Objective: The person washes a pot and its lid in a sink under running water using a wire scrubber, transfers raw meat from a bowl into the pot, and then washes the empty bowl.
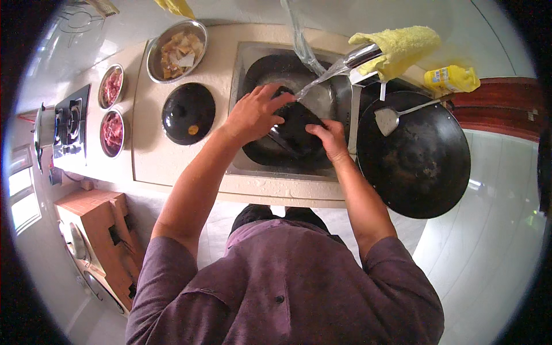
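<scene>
Over the steel sink (236, 166), I hold a glossy black pot (297, 129) tilted under the running water. My right hand (332, 138) grips its right edge, thumb on top. The fingers and thumb of my left hand (258, 113) close around its upper left part; the pot's far side and underside are hidden. Water (317, 79) streams from the chrome faucet (364, 55) onto the pot beside my left fingertips. Beneath it, a wide dark basin (258, 69) fills most of the sink. A black domed lid (188, 113) with a tan spot lies on the counter to the left.
A large black wok (414, 172) with a metal spatula (388, 120) stands right of the sink. Left are a steel bowl of pale brown pieces (181, 51) and two bowls of raw meat (113, 86). A yellow cloth (405, 47) drapes the faucet; a gas stove (73, 120) is farther left.
</scene>
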Action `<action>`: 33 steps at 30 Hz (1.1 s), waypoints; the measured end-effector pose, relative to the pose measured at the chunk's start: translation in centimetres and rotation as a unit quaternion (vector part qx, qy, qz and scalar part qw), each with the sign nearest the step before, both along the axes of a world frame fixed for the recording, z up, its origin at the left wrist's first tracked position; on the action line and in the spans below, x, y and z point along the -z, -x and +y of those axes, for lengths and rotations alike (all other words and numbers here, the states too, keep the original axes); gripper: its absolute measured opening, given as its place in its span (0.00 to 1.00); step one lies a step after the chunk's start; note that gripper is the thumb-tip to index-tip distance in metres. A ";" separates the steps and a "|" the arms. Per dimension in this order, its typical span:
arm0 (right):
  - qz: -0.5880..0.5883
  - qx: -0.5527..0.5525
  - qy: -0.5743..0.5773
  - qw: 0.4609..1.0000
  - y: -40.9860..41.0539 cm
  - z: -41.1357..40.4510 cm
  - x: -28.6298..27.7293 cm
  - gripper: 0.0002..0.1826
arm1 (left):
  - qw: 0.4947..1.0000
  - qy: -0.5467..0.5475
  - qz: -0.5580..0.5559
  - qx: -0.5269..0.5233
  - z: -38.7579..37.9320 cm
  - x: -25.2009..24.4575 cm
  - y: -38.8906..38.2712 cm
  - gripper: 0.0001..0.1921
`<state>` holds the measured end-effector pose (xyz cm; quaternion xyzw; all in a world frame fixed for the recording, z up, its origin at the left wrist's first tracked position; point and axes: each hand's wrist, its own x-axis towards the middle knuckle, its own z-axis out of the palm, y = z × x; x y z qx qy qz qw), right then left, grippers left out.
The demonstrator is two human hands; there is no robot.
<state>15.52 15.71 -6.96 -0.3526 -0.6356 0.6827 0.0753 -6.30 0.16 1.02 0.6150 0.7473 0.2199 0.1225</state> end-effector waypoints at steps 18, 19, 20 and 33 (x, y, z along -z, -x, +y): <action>0.175 0.380 0.327 0.847 -6.3 1.1 -3.4 0.19 | 0.981 0.129 -0.095 -0.113 -5.9 -2.8 -5.7 0.20; 0.170 0.387 0.342 0.839 -7.2 1.1 -3.8 0.20 | 0.980 0.130 -0.109 -0.107 -5.9 -3.4 -6.1 0.20; 0.187 0.386 0.349 0.833 -8.3 1.3 -3.1 0.22 | 0.978 0.131 -0.124 -0.101 -6.0 -3.6 -6.5 0.20; 0.061 -0.216 -0.336 0.915 -9.0 -2.8 -20.1 0.28 | 0.556 0.137 -0.803 -0.165 -9.2 -5.0 -6.6 0.57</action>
